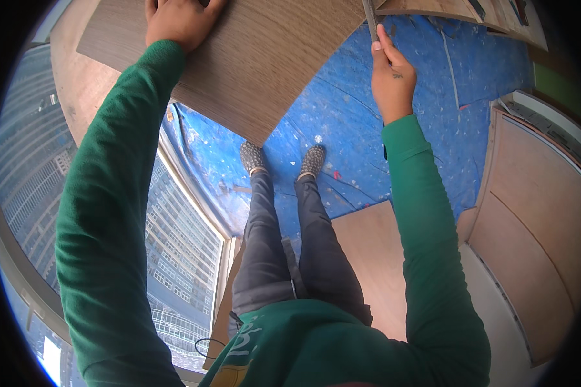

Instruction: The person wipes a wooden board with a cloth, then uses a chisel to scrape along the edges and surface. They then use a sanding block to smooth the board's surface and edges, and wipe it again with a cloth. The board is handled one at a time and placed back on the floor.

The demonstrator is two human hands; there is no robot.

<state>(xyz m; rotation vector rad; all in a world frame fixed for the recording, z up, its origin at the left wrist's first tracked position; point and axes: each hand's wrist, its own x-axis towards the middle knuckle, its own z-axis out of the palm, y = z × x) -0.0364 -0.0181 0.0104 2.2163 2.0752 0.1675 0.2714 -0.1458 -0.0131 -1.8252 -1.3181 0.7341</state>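
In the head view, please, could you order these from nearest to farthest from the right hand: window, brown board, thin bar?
1. Thin bar: held in the right hand.
2. Brown board: left of that hand.
3. Window: farther away, lower left.

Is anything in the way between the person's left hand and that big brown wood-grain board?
Nothing visible is: the bare left hand rests right on the flat brown wood-grain board. The right hand holds a narrow greyish stick-like piece farther right, not between them.
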